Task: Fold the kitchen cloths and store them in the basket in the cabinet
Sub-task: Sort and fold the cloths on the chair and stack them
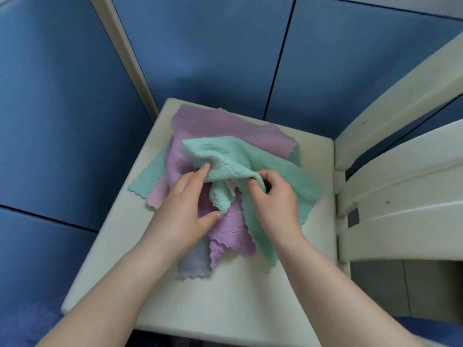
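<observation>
Cream desk [215,304], against blue panels [62,108]: one loose heap of kitchen cloths, comprising a lilac cloth [225,126] at the back, mint cloths, a pink cloth [156,196] edge at the left and a grey-blue cloth [194,264] nearest the viewer. Left hand [185,209] and right hand [275,199]: both pinched closed on the crumpled top mint cloth [225,159], raised slightly above the heap. Cream chair [400,191]: just beside the desk, right side.
</observation>
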### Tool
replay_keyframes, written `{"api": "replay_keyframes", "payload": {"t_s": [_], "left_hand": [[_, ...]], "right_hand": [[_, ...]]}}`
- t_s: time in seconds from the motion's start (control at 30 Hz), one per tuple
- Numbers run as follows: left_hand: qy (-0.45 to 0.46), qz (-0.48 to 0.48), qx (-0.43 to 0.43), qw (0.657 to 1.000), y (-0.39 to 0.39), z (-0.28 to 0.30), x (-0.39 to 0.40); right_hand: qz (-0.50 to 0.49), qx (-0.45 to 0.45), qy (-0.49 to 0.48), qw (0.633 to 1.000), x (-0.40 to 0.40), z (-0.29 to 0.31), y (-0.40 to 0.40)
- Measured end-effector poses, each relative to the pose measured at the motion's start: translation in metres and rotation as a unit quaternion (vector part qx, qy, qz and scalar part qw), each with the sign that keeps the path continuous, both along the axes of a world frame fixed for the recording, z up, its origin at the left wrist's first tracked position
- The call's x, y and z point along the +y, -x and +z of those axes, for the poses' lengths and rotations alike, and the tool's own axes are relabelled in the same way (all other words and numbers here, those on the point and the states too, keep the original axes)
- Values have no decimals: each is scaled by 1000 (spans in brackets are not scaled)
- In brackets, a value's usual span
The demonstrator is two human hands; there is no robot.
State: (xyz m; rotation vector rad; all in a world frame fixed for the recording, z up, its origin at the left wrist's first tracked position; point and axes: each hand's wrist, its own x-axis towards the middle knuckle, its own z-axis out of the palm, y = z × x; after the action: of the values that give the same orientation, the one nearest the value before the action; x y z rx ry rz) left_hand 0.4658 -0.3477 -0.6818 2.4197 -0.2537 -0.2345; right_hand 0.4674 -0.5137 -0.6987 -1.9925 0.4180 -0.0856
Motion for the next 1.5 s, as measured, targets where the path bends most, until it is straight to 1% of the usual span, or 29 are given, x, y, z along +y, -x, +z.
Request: {"api": "replay_keyframes", "payload": {"t_s": [0.1,0.2,0.33,0.47,0.63,0.73,0.8,0.87,0.93,1.0,1.13,1.23,1.37,1.5], "left_hand": [[-13,35,-47,998,11,8,5],[-24,33,-168,985,18,26,4],[6,24,-281,959,17,56,-1],[61,24,-318,946,23,97,-8],[79,9,-351,933,37,126,-14],[75,-8,-385,920,50,142,-13],[56,-27,-409,911,60,152,-9],[39,-46,-416,908,69,161,-2],[30,-48,-406,912,80,171,5],[18,-41,-381,924,90,183,11],[-3,-43,-341,939,99,202,19],[-2,-43,-340,939,99,211,24],[-3,-45,-337,941,94,217,29],[-19,-39,-296,954,84,216,40]], "right_hand": [[-6,-8,-13,1000,2,7,4],[4,-26,-35,999,1,28,9],[35,-65,-32,997,5,76,17],[76,-112,-27,991,3,122,31],[154,-123,-31,980,0,163,52],[191,-118,10,974,0,187,71],[213,-102,59,970,-1,197,85],[230,-84,161,956,-2,202,98],[239,-62,286,926,-1,206,111],[228,-72,364,900,0,209,120],[155,-189,371,896,0,214,130],[148,-256,388,873,4,220,135],[178,-268,397,859,13,222,134],[175,-259,455,834,10,220,123]]}}
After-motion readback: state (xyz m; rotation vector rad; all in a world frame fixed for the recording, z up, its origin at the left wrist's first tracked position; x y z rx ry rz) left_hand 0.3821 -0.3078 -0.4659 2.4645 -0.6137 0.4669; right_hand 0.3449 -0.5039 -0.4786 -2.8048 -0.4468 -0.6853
